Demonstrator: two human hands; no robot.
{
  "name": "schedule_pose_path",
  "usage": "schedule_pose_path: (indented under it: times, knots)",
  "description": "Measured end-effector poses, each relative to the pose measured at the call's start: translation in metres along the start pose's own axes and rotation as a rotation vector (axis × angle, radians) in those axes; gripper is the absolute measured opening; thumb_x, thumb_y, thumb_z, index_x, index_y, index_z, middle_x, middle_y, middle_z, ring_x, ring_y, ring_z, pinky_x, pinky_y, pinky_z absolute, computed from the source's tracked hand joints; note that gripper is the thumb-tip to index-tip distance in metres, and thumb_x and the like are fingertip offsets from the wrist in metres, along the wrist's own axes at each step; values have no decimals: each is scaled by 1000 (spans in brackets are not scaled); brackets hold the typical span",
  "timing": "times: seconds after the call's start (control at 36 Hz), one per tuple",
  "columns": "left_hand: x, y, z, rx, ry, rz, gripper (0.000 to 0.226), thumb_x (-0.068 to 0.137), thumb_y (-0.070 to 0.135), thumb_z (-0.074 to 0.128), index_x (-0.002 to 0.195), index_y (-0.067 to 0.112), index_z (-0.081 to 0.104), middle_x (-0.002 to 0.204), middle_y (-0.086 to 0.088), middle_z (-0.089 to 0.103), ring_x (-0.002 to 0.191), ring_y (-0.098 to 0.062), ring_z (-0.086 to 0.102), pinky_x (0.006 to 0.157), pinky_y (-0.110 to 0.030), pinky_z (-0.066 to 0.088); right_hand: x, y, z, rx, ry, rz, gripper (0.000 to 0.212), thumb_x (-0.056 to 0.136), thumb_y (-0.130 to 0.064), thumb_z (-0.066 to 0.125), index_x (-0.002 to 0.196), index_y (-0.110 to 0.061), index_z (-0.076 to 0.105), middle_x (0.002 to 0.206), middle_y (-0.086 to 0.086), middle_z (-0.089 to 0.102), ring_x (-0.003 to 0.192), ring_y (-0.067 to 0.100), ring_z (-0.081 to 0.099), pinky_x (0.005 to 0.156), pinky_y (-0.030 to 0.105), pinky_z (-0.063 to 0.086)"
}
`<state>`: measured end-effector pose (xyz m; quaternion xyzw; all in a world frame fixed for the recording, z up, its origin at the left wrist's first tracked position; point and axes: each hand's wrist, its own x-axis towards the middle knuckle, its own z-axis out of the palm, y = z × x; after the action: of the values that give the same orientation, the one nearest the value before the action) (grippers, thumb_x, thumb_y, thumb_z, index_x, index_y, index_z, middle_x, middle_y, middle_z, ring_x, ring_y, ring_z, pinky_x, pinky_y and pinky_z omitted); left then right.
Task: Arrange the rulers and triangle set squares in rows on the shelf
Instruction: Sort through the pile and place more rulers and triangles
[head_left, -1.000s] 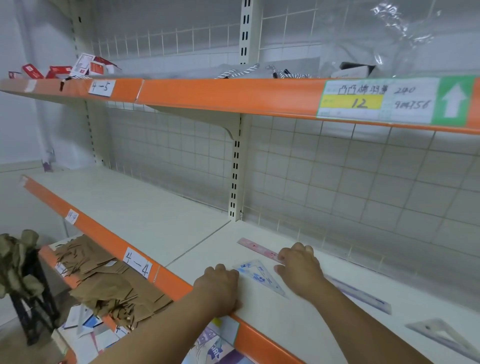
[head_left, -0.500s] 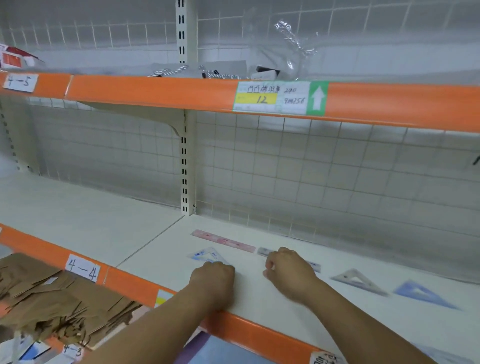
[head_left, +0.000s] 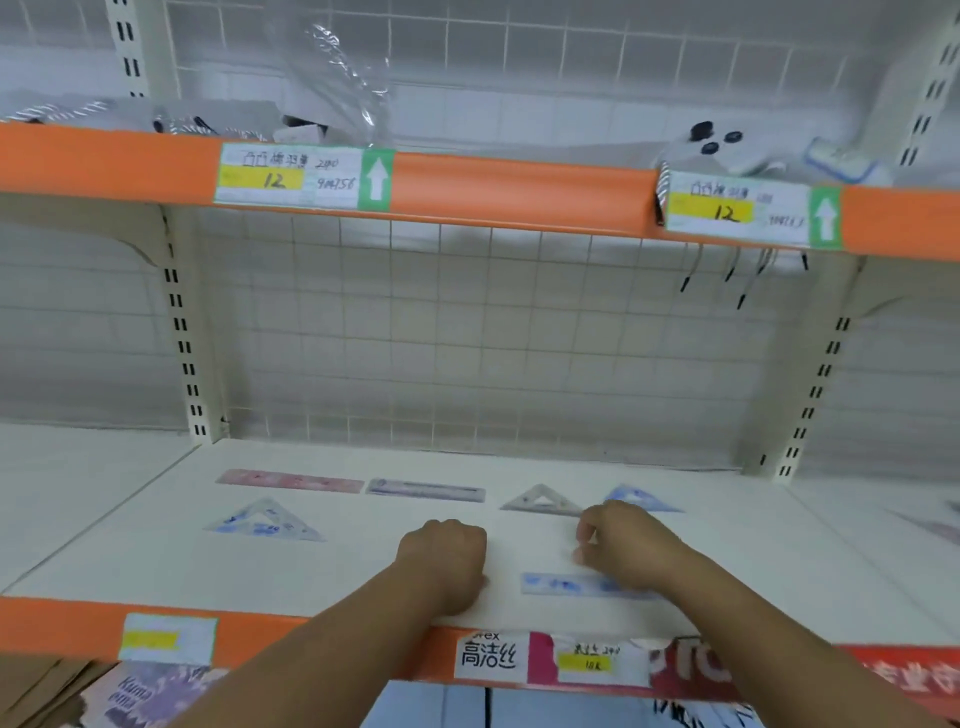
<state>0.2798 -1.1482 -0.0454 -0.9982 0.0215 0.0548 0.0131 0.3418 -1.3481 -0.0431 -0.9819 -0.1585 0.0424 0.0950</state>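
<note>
Soft, even light; motion blur throughout.
The blue ruler (head_left: 561, 583) just at the right hand (head_left: 628, 545) is smeared; uprights (head_left: 179, 322) far to either side bow.

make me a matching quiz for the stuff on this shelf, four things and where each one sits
1 pink ruler
2 blue ruler
3 grey set square
4 clear set square

a front, by the right hand
b back row, far left
c back row, right of the pale ruler
d alone, in front of the pink ruler

Pairs: 1-b, 2-a, 3-c, 4-d
</note>
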Motion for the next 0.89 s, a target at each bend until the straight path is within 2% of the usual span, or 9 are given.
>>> schedule_pose_path:
  times: [0.08, 0.17, 0.25, 0.39, 0.47, 0.61, 0.72, 0.83, 0.89]
  knots:
    - [3, 10, 1, 2, -9, 13, 36, 97, 36, 48, 125, 13, 50, 130, -9, 53, 119, -27, 50, 95, -37, 42, -9, 26, -5, -8, -72, 34, 34, 87, -31, 61, 110, -7, 63, 108, 5, 64, 101, 21, 60, 86, 31, 46]
    - [5, 15, 4, 9, -27, 18, 38, 97, 36, 47, 126, 12, 49, 131, -10, 52, 120, -28, 50, 95, -37, 42, -16, 46, -7, -10, -109, 21, 36, 88, -37, 60, 120, -21, 57, 88, -18, 41, 95, 11, 45, 81, 21, 36]
    - [6, 19, 5, 23, -36, 15, 40, 97, 37, 47, 128, 13, 48, 132, -10, 50, 121, -28, 48, 96, -38, 42, -19, 59, -3, -43, -137, 18, 39, 88, -39, 60, 124, -27, 53, 101, -9, 38, 97, 11, 38, 87, 21, 34]
    - [6, 19, 6, 21, -42, -2, 39, 97, 37, 47, 128, 13, 48, 130, -10, 49, 119, -26, 49, 95, -36, 42, -17, 67, 4, -10, -141, 14, 16, 88, -35, 62, 87, -37, 46, 105, -4, 39, 98, 13, 39, 86, 21, 33]
    - [5, 17, 7, 2, -36, -14, 37, 96, 36, 47, 127, 14, 49, 128, -8, 50, 117, -25, 50, 93, -35, 42, -15, 68, 6, -13, -156, 25, 17, 89, -34, 61, 86, -33, 44, 105, -4, 40, 99, 14, 41, 88, 23, 37]
    - [3, 8, 8, -12, -42, -29, 37, 96, 35, 46, 126, 13, 48, 128, -9, 49, 118, -25, 50, 94, -36, 42, -11, 69, 8, 20, -140, -4, 29, 89, -25, 59, 76, -35, 34, 89, -14, 40, 88, 11, 41, 69, 15, 33]
    - [-1, 0, 8, -13, -49, -42, 38, 96, 36, 46, 126, 13, 48, 129, -9, 49, 119, -25, 49, 94, -35, 42, -8, 62, 11, 61, -127, -76, 18, 94, -16, 51, 93, -32, 42, 85, -18, 40, 77, 3, 40, 67, 11, 32]
    - [-8, -11, 7, -16, -50, -62, 39, 96, 37, 47, 127, 13, 48, 130, -9, 48, 120, -26, 49, 96, -36, 41, 2, 40, 12, 92, -91, -123, 24, 96, -12, 40, 108, -31, 49, 118, -1, 52, 103, 14, 49, 87, 21, 37]
    - [-12, -17, 8, -15, -48, -74, 39, 95, 37, 47, 127, 14, 48, 129, -9, 49, 119, -26, 49, 95, -36, 42, 8, 26, 15, 84, -74, -151, 28, 97, -11, 39, 113, -28, 53, 123, 2, 51, 105, 16, 49, 86, 21, 35]
